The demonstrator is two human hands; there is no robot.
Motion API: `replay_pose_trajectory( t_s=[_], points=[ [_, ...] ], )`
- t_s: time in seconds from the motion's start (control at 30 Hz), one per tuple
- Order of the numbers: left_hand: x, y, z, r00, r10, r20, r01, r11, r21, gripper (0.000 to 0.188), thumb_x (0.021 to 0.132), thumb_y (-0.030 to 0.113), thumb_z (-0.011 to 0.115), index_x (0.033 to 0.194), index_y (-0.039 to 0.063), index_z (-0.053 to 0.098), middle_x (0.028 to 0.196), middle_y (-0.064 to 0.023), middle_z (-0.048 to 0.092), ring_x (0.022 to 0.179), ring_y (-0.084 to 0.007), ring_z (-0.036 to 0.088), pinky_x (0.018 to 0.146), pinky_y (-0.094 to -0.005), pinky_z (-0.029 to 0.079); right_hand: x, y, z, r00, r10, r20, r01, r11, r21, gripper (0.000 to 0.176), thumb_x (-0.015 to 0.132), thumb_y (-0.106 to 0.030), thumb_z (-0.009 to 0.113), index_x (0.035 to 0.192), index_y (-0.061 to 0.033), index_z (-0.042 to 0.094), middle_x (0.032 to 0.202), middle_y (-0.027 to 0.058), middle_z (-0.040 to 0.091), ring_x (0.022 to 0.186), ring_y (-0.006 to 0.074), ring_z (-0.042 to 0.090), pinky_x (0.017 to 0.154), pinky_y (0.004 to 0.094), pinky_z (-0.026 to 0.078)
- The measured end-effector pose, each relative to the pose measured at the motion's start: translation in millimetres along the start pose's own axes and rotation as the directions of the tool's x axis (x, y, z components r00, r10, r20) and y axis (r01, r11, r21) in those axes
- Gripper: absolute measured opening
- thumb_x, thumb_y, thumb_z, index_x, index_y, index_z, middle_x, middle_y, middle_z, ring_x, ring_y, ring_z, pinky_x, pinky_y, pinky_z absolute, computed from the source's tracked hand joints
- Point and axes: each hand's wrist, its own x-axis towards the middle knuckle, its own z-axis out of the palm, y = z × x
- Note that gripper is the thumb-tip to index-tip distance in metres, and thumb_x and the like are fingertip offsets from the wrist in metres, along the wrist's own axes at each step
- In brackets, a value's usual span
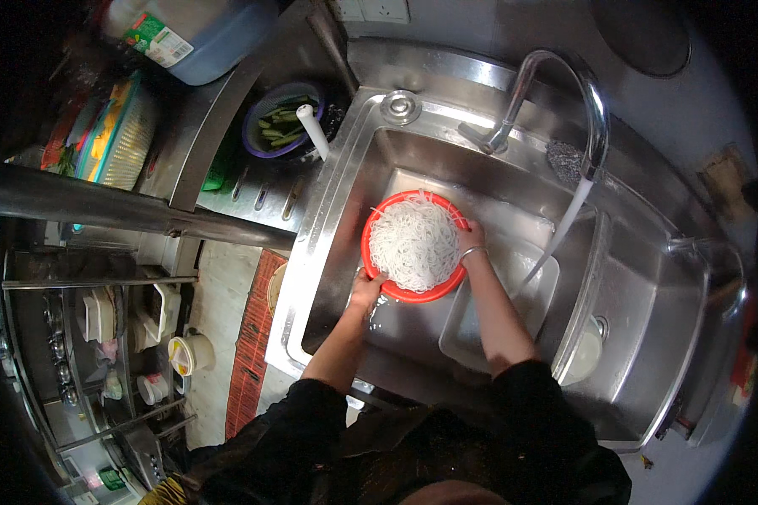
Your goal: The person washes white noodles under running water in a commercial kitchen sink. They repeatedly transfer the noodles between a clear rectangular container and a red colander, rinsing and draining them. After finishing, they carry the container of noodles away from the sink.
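Observation:
A round red plastic basket (410, 295) heaped with thin white noodles (415, 243) is held over the left basin of a stainless steel sink (328, 303). My left hand (367, 289) grips its rim at the near left. On the right side of the rim, my right hand (472, 236) has hold, with a bangle around the wrist. Below my right forearm, a pale rectangular tub (458, 328) stands in the same basin. Water (559, 235) runs from the curved chrome faucet (595, 126) into this tub. Whether the basket's underside touches the basin floor is hidden.
In the right basin lies a round whitish bowl (584, 356). Left of the sink, a purple colander (251, 136) holds cut green vegetables. A white handle (312, 131) sticks up beside it. A metal pipe rail (227, 228) crosses at left, and a large plastic jug (211, 44) stands above.

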Motion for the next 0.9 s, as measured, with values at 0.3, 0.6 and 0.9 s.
replay_pose_trajectory(
  t_s=[0.3,0.6,0.9],
  points=[
    [-97.8,89.8,-14.7,0.945,0.246,0.217,-0.294,0.929,0.224,0.021,0.074,-0.005,0.057,0.094,-0.001,0.052,0.084,-0.0039,0.059,0.074,-0.0083,0.054,0.07,-0.0229,0.045,-152.0,-18.6,-109.9,0.994,-0.091,0.066,0.079,0.984,0.162,0.017,0.084,-0.013,0.053,0.096,-0.0015,0.057,0.085,0.0021,0.057,0.076,0.0101,0.051,0.066,0.0238,0.043],
    [-149.2,147.6,71.5,0.857,0.213,0.469,-0.476,0.677,0.561,0.016,0.069,0.015,0.061,0.07,0.0,0.057,0.059,-0.0033,0.055,0.058,-0.0096,0.051,0.057,-0.027,0.043,-229.7,85.4,-132.9,0.976,0.17,0.134,-0.188,0.973,0.135,0.024,0.086,-0.019,0.049,0.099,-0.0004,0.057,0.089,0.007,0.06,0.08,0.0167,0.055,0.07,0.0282,0.044],
    [-141.0,145.4,135.7,0.799,0.129,0.588,-0.581,0.418,0.698,0.024,0.068,0.027,0.059,0.066,0.003,0.059,0.062,-0.014,0.058,0.06,-0.0265,0.058,0.061,-0.0347,0.045,-250.5,94.2,-124.1,0.833,0.274,0.481,-0.458,0.829,0.321,0.023,0.086,-0.019,0.049,0.099,-0.0019,0.057,0.088,0.0074,0.061,0.079,0.0185,0.056,0.069,0.0302,0.045]
  ],
)
